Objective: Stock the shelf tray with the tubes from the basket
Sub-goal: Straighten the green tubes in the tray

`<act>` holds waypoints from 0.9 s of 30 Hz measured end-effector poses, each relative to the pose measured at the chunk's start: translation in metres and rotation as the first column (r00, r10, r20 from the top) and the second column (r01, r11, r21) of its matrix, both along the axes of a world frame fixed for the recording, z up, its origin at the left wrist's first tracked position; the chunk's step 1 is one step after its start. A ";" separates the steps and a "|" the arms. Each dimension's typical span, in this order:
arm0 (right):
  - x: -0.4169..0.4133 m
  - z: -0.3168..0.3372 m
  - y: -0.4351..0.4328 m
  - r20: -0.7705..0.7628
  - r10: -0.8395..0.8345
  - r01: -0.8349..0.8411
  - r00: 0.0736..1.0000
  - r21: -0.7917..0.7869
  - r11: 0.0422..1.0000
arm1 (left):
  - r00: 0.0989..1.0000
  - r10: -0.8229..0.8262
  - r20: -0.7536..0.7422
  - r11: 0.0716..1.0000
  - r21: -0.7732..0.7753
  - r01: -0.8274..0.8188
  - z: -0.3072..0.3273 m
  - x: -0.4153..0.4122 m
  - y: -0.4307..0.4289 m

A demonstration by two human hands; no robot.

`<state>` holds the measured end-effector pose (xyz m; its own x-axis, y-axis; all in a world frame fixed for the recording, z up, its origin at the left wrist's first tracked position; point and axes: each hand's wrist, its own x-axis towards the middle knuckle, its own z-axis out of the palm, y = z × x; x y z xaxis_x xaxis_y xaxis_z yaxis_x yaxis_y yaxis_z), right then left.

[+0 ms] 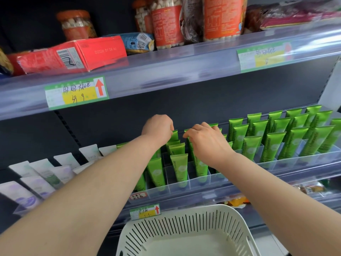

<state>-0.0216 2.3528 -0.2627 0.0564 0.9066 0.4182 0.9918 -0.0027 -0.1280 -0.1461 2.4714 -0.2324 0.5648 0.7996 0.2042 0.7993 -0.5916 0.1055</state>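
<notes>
**Over the tray, both hands on green tubes**

At 12 o'clock from the white basket [186,235], the clear tray [184,183] is filled with upright green tubes [180,167]. The left hand [156,129] is curled narrow, fingertips pinched on a back tube's top. The right hand [206,139], at its 3 o'clock, is loosely curled, fingertips touching neighbouring tube tops.
</notes>
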 end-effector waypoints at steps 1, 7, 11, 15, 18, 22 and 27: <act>0.000 0.000 0.000 0.002 -0.002 0.002 1.000 -0.006 1.000 | 1.000 -0.004 -0.001 1.000 -0.003 0.004 -0.001 0.001 0.000; -0.001 0.000 0.001 0.009 -0.010 0.010 1.000 -0.018 1.000 | 0.996 -0.026 0.090 0.998 -0.050 0.031 0.001 -0.006 0.001; -0.004 -0.001 0.001 0.012 -0.008 0.008 1.000 -0.008 1.000 | 0.970 -0.090 0.226 0.986 -0.115 0.118 0.012 -0.015 -0.003; -0.009 -0.001 0.000 0.014 -0.018 0.018 1.000 0.012 1.000 | 0.985 -0.167 0.043 0.966 -0.194 0.172 0.014 -0.016 -0.007; -0.010 -0.001 -0.002 0.018 -0.032 0.032 0.999 0.020 0.999 | 0.985 -0.171 -0.028 0.976 -0.145 0.165 0.010 -0.014 -0.009; -0.009 0.000 -0.006 0.020 -0.037 0.037 0.999 0.013 0.999 | 0.987 -0.158 -0.001 0.986 -0.044 0.158 0.006 -0.008 -0.014; -0.009 0.002 -0.007 0.026 -0.038 0.038 0.999 -0.007 0.999 | 0.987 -0.157 0.041 0.984 -0.076 0.159 0.002 -0.009 -0.017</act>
